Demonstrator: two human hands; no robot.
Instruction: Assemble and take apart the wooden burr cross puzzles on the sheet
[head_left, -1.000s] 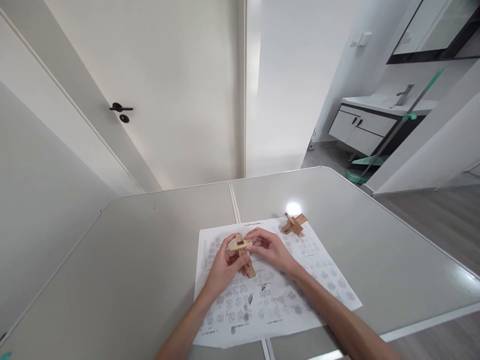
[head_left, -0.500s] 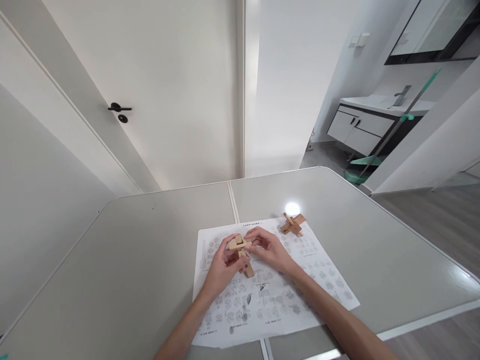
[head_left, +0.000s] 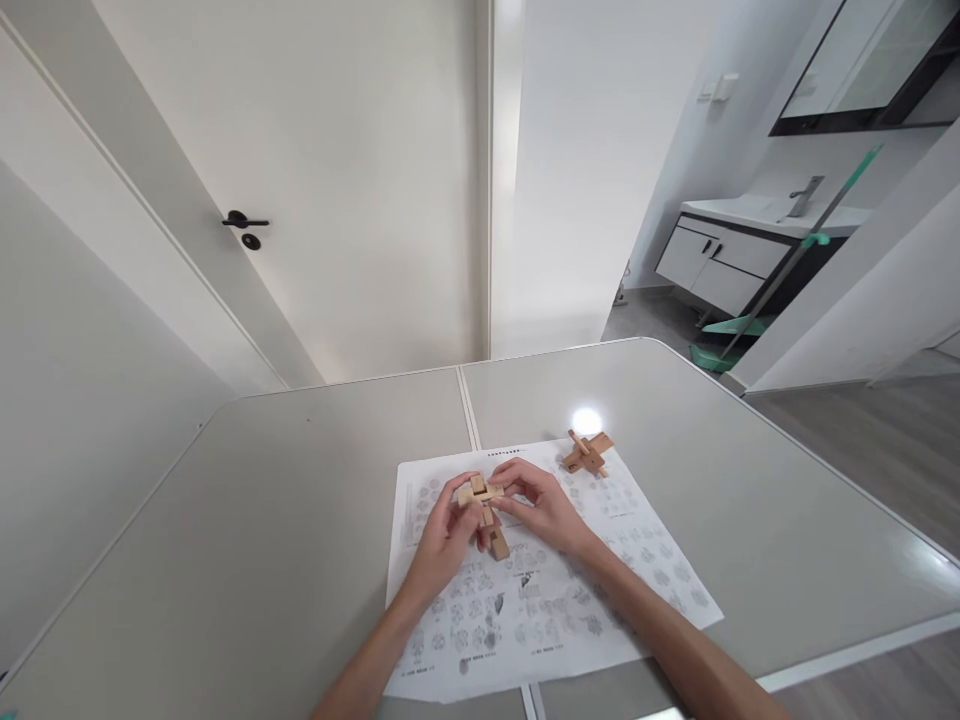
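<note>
Both hands meet over a printed paper sheet (head_left: 555, 645) that lies on the table. My left hand (head_left: 442, 535) is closed round the left side of a light wooden puzzle assembly (head_left: 480, 492), its thumb on the front of the pieces. From the right, my right hand (head_left: 544, 505) pinches the assembly's right end between thumb and fingers. A wooden block with a dark notch (head_left: 499, 544) sticks out below, toward me. Beyond my right hand, at the sheet's far right corner, rests a second, darker cluster of crossed wooden pieces (head_left: 588, 454), untouched.
The grey table (head_left: 247, 540) has a pale seam down its middle. Behind it stand a white door (head_left: 375, 200) with a black handle and a wall. At the right, a sink cabinet (head_left: 720, 260) and a green broom and dustpan (head_left: 711, 358) are visible.
My left thumb has shifted up and left on the assembly, showing more of the wood below it. My right hand keeps its pinch. The camera view has shifted slightly.
</note>
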